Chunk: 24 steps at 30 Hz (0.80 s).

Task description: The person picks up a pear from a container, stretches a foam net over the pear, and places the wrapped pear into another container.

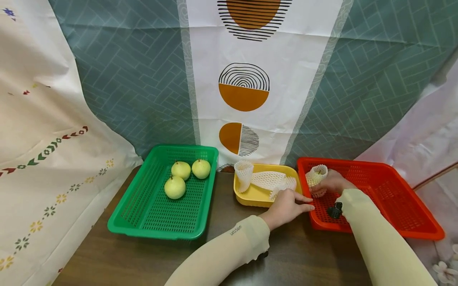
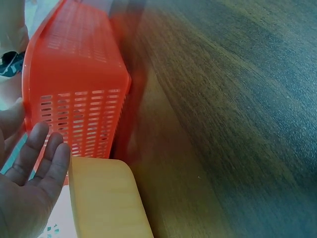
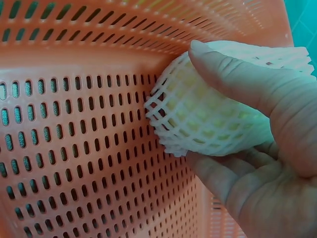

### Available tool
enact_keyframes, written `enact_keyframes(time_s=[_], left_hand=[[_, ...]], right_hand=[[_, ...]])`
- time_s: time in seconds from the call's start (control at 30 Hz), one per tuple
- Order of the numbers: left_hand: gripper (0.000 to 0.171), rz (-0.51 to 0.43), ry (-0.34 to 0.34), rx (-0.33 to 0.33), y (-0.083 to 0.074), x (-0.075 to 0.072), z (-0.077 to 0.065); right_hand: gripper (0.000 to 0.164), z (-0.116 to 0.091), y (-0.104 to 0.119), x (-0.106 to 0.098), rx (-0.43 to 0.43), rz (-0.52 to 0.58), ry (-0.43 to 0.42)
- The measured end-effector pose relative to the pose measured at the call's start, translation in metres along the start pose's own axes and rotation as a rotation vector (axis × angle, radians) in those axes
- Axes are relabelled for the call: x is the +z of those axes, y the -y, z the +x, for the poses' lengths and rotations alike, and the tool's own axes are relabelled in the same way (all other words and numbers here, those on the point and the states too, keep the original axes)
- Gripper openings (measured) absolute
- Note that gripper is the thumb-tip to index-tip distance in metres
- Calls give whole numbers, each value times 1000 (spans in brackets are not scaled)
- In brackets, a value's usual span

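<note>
In the red basket (image 1: 372, 178), near its left end, my right hand (image 1: 334, 182) grips a pear in a white foam net (image 1: 316, 177). The right wrist view shows thumb and fingers on either side of the netted pear (image 3: 213, 104), close to the basket wall. My left hand (image 1: 286, 208) is at the red basket's left rim, in front of the yellow tray (image 1: 255, 202). Its fingers look fairly straight in the left wrist view and hold nothing; whether the fingertips touch the rim I cannot tell. Loose white foam nets (image 1: 268, 180) lie in the tray.
On the left stands a green basket (image 1: 168, 232) with three bare pears (image 1: 175, 187) inside. The yellow tray sits between the two baskets, almost touching the red one. All stand on a dark wooden table (image 1: 229, 242), with patterned cloth (image 1: 143, 79) hanging behind.
</note>
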<state>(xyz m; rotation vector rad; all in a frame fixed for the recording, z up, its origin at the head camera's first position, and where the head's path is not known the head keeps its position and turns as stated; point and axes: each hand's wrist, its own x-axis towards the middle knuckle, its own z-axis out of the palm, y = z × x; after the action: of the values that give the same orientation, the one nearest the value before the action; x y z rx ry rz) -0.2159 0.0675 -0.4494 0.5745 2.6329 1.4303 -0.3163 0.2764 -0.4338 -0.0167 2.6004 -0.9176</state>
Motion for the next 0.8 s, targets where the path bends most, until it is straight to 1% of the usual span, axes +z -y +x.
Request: enact_keyframes(time_s=[0.1,0.23,0.43,0.53,0.63,0.73,0.8], left_hand=[[24,9,9,0,-1,1,0],[25,-1,15,4,-1,3,0],[25,-9,12,9,0,1,1],[24,-11,20,3,-1,0,1],[22,-16,30,-8,-2,0,1],[22,-25,50,-22,-3,-3,1],[23,-27,65,-24,-4,-5,2]], right_hand=[[85,-3,1,0,-12,20,14],[76,-6,2,-2,-17,48,45],[79,-2,2,-9,-18,64,45],[78,-7,7,-11,-39,99,45],[79,-11,11,-13,-58,111,52],[82,-15,15,-16,-63,96,61],[84,-18,18,-19,-60,67,62]])
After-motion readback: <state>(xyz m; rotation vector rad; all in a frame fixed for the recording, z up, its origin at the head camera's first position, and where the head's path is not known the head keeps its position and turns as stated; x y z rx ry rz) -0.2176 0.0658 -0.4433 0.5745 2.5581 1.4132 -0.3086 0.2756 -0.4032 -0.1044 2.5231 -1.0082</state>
